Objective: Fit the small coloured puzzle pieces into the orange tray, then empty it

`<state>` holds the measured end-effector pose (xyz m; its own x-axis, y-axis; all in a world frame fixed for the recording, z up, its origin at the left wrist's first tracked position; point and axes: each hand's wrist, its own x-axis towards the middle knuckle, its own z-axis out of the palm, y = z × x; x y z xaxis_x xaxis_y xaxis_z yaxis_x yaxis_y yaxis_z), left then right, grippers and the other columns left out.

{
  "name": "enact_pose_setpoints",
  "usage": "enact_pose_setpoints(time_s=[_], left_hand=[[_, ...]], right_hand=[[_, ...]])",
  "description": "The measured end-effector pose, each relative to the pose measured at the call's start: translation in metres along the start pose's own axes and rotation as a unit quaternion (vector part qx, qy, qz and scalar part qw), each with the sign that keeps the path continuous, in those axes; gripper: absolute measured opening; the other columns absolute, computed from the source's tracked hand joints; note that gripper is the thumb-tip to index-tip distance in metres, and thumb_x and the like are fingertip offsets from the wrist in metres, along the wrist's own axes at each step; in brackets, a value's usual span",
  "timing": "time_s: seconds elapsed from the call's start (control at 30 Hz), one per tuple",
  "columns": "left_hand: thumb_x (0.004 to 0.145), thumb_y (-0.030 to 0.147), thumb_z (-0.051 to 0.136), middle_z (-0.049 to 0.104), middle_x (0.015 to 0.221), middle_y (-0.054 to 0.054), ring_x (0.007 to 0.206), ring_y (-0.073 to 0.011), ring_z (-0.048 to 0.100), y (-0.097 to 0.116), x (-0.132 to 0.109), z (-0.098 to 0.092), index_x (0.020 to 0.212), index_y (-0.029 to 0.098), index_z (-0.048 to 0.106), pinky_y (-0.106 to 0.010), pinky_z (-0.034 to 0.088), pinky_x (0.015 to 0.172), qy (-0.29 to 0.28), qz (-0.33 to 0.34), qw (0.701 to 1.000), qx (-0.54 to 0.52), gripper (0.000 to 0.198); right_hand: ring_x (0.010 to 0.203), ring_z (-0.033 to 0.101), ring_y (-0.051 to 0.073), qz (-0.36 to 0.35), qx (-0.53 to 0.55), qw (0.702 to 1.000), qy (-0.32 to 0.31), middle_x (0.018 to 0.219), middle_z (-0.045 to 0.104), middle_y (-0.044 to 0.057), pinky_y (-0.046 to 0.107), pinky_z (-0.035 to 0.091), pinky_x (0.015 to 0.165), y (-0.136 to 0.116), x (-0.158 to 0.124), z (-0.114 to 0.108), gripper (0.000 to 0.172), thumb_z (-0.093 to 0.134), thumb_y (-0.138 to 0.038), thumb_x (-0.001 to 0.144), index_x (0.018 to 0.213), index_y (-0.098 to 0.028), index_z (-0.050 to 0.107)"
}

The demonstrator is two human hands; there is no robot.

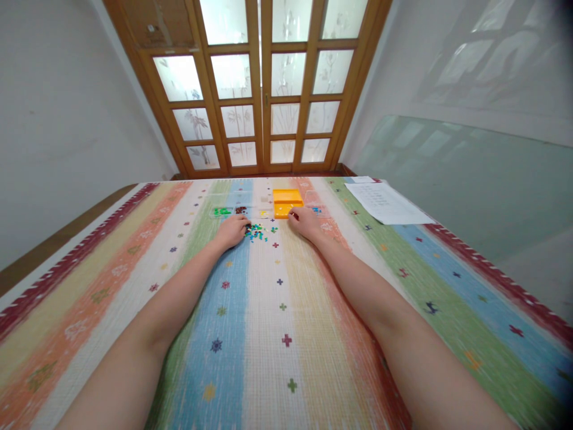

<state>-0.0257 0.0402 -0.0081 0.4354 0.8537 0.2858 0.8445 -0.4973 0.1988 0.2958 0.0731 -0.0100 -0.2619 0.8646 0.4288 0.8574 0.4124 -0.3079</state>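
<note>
A loose pile of small green, blue and dark pieces [256,232] lies on the striped tablecloth. At its left edge rests my left hand [233,232], fingers curled in; whether a piece is between them is too small to see. My right hand [307,222] is at the front right corner of an orange-yellow box [287,195], its fingers pinched together over the box's edge. What that pinch holds, if anything, cannot be made out. Behind my left hand, clear trays contain green pieces [221,211] and brown pieces [240,210]. Yellow pieces [264,214] sit left of the box.
Blue pieces [316,209] lie in a clear tray right of the box. Printed paper sheets [385,203] rest at the table's far right. The striped tablecloth [268,358] covers the table. Wooden glass-paned doors [264,101] stand beyond it, and a glass panel [447,179] leans at right.
</note>
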Motion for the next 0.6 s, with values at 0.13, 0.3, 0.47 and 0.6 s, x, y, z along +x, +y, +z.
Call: enact_pose_setpoints(time_s=[0.13,0.3,0.47,0.6], left_hand=[[0.093,0.014,0.044,0.071,0.131,-0.009,0.125,-0.0263,0.063,-0.004,0.000,0.004,0.120,0.020,0.079,-0.040,0.048,0.114,0.015,-0.022,0.999,-0.025,0.044],[0.094,0.015,0.042,0.069,0.135,-0.007,0.126,-0.0229,0.063,-0.012,0.001,0.006,0.126,0.021,0.076,-0.039,0.048,0.116,0.093,-0.064,0.988,-0.101,0.047],[0.092,0.013,0.039,0.072,0.130,-0.008,0.126,-0.0224,0.064,-0.037,0.001,0.004,0.123,0.019,0.076,-0.041,0.047,0.118,0.210,-0.129,0.953,-0.175,0.048],[0.091,0.017,0.042,0.070,0.135,-0.011,0.130,-0.0260,0.061,-0.065,-0.002,0.002,0.128,0.017,0.072,-0.047,0.045,0.119,0.260,-0.204,0.923,-0.197,0.048]], right_hand=[[0.087,0.063,0.022,0.000,0.009,1.000,-0.003,0.098,0.077,0.010,0.030,0.037,0.075,0.000,0.000,0.000,0.024,0.053,-0.023,0.097,0.096,-0.019,0.077],[0.086,0.062,0.022,-0.005,0.002,1.000,-0.001,0.096,0.077,0.009,0.030,0.036,0.074,0.001,0.000,0.000,0.024,0.053,-0.023,0.098,0.095,-0.019,0.077],[0.084,0.061,0.022,-0.005,-0.006,1.000,-0.002,0.096,0.076,0.010,0.030,0.034,0.073,-0.001,0.000,-0.002,0.024,0.054,-0.023,0.099,0.095,-0.018,0.076],[0.083,0.060,0.021,-0.002,-0.003,1.000,-0.005,0.095,0.076,0.010,0.030,0.033,0.071,-0.003,0.000,-0.003,0.023,0.054,-0.022,0.098,0.095,-0.017,0.076]])
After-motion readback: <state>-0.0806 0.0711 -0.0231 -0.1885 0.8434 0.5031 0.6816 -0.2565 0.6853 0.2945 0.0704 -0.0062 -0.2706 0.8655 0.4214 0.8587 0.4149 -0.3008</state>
